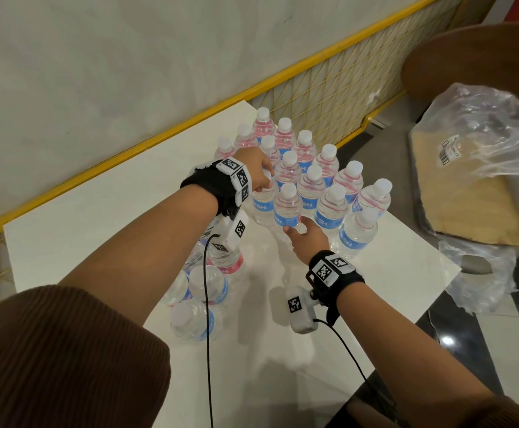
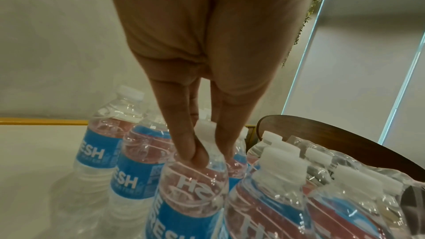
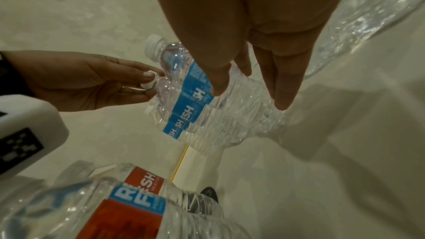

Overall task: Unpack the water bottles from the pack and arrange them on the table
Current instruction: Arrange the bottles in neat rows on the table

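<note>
Several clear water bottles (image 1: 310, 168) with blue labels and white caps stand clustered at the far side of the white table (image 1: 103, 217). My left hand (image 1: 262, 183) reaches over them and pinches the white cap (image 2: 204, 134) of a front-row bottle (image 2: 190, 197) between thumb and fingers. My right hand (image 1: 296, 225) is low at the front of the cluster. Its thumb and straight fingers lie against the lower body of the neighbouring front bottle (image 1: 287, 208). In the right wrist view the right hand (image 3: 248, 94) spans a bottle (image 3: 207, 101), with the left hand (image 3: 92, 79) at a cap.
More bottles (image 1: 205, 288) stand near the table's left front, partly under my left arm. Torn plastic wrap with a cardboard tray (image 1: 474, 180) lies on a wooden chair (image 1: 483, 63) to the right. A yellow mesh rail (image 1: 313, 88) runs behind the table. The table's right edge (image 1: 421, 251) is near the cluster.
</note>
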A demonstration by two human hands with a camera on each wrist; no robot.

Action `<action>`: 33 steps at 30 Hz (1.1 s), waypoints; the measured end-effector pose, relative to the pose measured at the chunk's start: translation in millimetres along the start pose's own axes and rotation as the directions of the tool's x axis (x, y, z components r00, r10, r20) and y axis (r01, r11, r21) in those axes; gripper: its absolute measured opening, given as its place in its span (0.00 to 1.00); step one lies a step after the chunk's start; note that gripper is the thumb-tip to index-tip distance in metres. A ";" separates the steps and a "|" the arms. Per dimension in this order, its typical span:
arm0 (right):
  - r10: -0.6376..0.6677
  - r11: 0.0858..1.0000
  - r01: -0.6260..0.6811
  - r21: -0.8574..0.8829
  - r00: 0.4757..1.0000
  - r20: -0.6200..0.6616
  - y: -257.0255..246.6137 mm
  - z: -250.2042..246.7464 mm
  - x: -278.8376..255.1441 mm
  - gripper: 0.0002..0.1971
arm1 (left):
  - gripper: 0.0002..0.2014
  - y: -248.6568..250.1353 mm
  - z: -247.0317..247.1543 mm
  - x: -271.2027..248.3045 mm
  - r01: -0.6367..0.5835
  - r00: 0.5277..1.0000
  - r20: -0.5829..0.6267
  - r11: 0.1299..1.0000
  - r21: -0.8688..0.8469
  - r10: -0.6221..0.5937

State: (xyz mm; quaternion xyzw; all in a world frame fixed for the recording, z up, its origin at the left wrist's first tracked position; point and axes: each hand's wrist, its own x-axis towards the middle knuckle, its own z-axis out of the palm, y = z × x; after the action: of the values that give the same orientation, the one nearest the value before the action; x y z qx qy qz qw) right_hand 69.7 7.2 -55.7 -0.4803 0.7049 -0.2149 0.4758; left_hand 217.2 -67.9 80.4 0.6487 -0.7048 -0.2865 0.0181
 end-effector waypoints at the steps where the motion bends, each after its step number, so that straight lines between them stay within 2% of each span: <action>1: 0.005 1.000 -0.005 -0.005 1.000 -0.004 -1.6 -0.6 -1.3 0.33 | 0.17 -0.1 0.1 0.4 0.003 1.000 -0.006 1.000 -0.007 -0.004; 7: 0.006 1.000 -0.007 -0.009 0.998 -0.057 -2.5 -4.6 -1.8 0.32 | 0.17 0.9 -1.6 2.8 0.030 0.998 0.047 0.998 0.059 -0.032; 11: -0.004 1.000 0.004 -0.004 0.999 -0.049 0.6 -1.5 -5.5 0.31 | 0.19 -2.9 -4.1 0.3 0.012 1.000 0.018 0.992 0.122 -0.014; 15: -0.111 0.993 0.109 -0.037 0.991 -0.073 -7.4 -5.2 -14.4 0.36 | 0.19 -9.3 -1.2 0.4 0.056 0.996 0.071 0.998 0.021 -0.057; 21: -0.122 0.992 0.125 0.025 0.985 -0.121 -26.0 0.3 -13.0 0.36 | 0.18 -9.5 -1.1 -0.9 0.058 0.996 0.069 0.998 0.013 -0.059; 28: -0.132 0.991 0.133 -0.023 0.990 0.056 -20.6 -7.0 -5.2 0.37 | 0.18 -12.9 -2.3 1.4 0.067 0.993 0.096 0.998 0.005 -0.067; 33: -0.042 0.999 0.042 0.003 0.999 -0.014 -14.7 -8.0 -11.8 0.33 | 0.19 -14.3 -1.8 0.9 0.085 0.992 0.095 0.996 0.022 -0.087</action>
State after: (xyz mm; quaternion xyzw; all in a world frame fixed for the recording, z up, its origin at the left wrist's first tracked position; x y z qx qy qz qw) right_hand 70.7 9.9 -35.4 -0.4926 0.6975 -0.2294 0.4671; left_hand 230.7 -69.3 75.5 0.6642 -0.6788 -0.3114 -0.0340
